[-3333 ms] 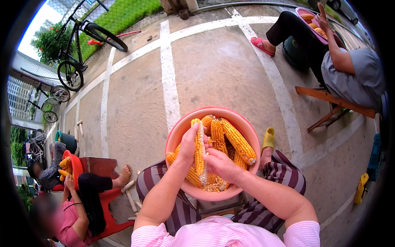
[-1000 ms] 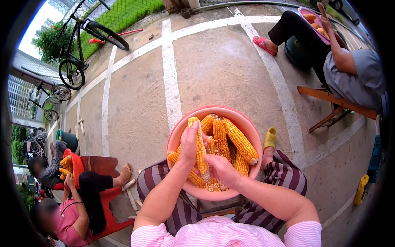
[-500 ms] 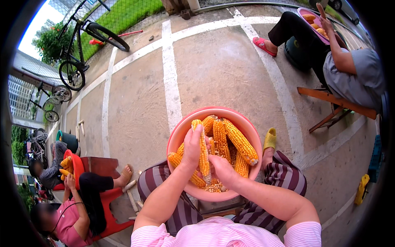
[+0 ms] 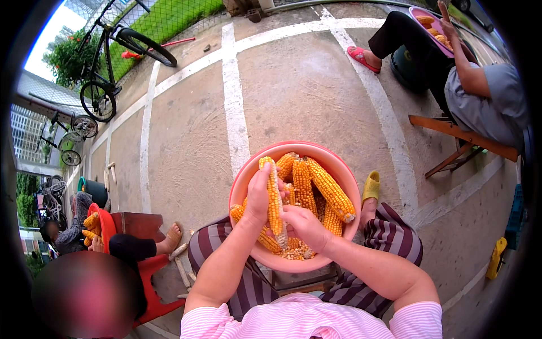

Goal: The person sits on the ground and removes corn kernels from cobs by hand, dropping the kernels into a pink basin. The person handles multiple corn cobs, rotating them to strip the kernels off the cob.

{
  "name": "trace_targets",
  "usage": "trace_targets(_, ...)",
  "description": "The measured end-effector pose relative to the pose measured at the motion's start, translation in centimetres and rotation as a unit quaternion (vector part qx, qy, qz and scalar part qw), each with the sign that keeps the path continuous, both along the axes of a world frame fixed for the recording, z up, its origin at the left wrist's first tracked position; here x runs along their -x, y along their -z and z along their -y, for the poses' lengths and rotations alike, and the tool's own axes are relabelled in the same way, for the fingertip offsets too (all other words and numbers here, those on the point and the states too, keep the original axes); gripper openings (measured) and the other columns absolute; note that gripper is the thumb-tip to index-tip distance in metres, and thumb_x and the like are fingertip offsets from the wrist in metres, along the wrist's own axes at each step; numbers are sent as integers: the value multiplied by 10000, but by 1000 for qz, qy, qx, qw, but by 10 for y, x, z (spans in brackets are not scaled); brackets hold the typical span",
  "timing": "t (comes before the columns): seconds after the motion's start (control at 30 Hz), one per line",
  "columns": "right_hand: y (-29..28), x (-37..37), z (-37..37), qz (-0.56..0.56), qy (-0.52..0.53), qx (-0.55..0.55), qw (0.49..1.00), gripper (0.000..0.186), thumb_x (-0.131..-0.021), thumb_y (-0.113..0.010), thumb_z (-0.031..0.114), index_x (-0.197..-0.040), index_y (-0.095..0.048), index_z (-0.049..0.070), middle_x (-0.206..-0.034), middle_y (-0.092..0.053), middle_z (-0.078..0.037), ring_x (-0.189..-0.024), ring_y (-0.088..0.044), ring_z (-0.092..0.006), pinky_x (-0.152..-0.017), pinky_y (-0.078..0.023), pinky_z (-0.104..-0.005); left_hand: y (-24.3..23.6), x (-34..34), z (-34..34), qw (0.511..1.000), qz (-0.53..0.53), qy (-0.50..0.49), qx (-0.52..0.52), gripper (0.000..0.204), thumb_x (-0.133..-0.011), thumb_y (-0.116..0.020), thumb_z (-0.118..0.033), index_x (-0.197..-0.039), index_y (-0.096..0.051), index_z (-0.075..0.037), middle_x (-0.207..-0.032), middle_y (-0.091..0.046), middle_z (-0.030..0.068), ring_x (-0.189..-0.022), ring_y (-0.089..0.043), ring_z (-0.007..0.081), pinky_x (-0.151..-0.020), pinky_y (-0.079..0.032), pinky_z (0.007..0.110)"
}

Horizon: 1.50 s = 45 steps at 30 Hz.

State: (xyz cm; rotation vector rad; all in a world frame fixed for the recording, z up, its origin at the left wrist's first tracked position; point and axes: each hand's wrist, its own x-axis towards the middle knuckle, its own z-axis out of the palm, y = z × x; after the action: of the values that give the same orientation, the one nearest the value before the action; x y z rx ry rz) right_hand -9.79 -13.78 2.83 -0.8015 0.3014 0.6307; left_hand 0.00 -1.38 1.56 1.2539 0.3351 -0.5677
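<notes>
A yellow ear of corn (image 4: 273, 192) stands tilted over the pink basin (image 4: 351, 186), its lower end stripped pale in part. My left hand (image 4: 258, 195) is wrapped round its upper left side. Against the lower right side, my right hand (image 4: 307, 227) presses with its thumb, the fingers curled and partly hidden behind the ear. More whole ears of corn (image 4: 327, 192) lie piled in the basin behind and beside my hands. Loose kernels (image 4: 297, 251) cover the basin's near bottom. The basin sits between my knees in striped trousers.
Left, a co-worker sits by a red basin (image 4: 106, 221) of corn, with bare cobs (image 4: 182, 272) on the ground nearby. Another at the upper right sits on a wooden chair (image 4: 451, 135) with a pink basin (image 4: 420, 13). A bicycle (image 4: 107, 62) stands far left.
My right hand has shifted slightly up along the ear, and more pale cob shows near its lower end. The co-worker at left has moved, their head and upper body now a blur.
</notes>
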Motion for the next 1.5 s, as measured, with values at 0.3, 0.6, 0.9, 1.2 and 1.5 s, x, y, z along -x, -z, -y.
trace_targets(0.3, 4, 3, -2, -6, -1, 1, 1000, 341, -1051, -384, 208, -1212, -580, -20, -1097, -680, -109, -970, -695, -167, -853, -558, -297, 4, 2, 1, 1000, 4, 9, -27, 411, -1039, -456, -439, -1091, -564, -46, -679, -562, 31, -549, -558, 123, -627, -567, 307)
trace_targets(0.6, 7, 3, -2, 9, -39, -13, 999, 395, -1025, -394, 186, -1337, -510, -26, -1232, -623, -123, -1104, -665, -227, -997, -526, -379, 3, 4, 3, 1000, 0, -11, -29, 393, -1024, -495, -431, -1070, -556, -45, -682, -556, 32, -552, -546, 119, -593, -536, 288)
trace_targets(0.9, -1, 8, -5, -7, -17, -14, 1000, 340, -1027, -345, 189, -1258, -520, 11, -1111, -621, -92, -980, -645, -151, -888, -534, -323, 1, 8, 8, 999, 27, -15, -45, 352, -1012, -525, -419, -1048, -539, -70, -688, -542, 23, -567, -526, 102, -558, -505, 266)
trace_targets(1.2, 12, 9, -5, -24, 10, -49, 998, 352, -1048, -377, 238, -1220, -556, -11, -1127, -653, -112, -1016, -685, -193, -897, -554, -322, 5, 5, 3, 999, 4, 2, -39, 402, -1019, -501, -440, -1059, -567, -46, -688, -559, 25, -542, -534, 112, -569, -527, 276)
trace_targets(1.5, 17, 8, 1, -7, -32, -67, 997, 382, -1026, -441, 164, -1336, -513, -46, -1269, -621, -141, -1158, -650, -256, -1034, -509, -394, 9, 1, -2, 999, -28, 36, -25, 447, -1038, -452, -457, -1103, -585, -35, -659, -570, 15, -511, -551, 111, -611, -560, 313)
